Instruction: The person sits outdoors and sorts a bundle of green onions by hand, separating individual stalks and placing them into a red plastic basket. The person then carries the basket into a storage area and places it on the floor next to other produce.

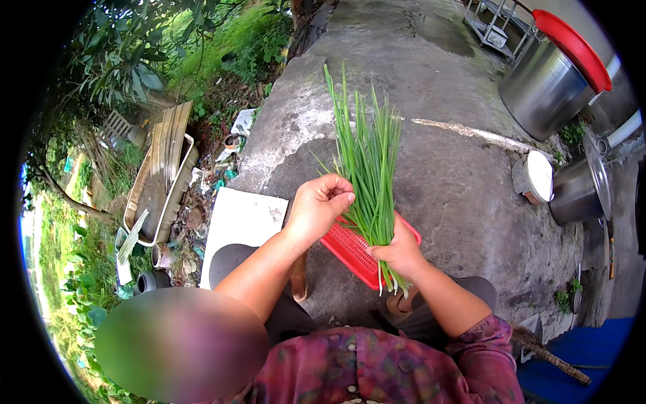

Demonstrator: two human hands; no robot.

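Note:
My right hand (398, 248) grips a bunch of long green chives (367, 155) near its root end, leaves pointing away from me. My left hand (320, 204) pinches a single leaf on the left side of the bunch with thumb and fingers. Under both hands a red plastic basket (350, 250) lies on the grey concrete ground (444, 161). My knees in dark trousers show below the basket, and my sleeves are a purple flowered print.
A white board (239, 222) lies at my left. At far right stand a large steel pot (545, 87) with a red lid, a smaller steel pot (579, 188) and a white-lidded container (536, 176). Rubbish, planks and green plants fill the left slope.

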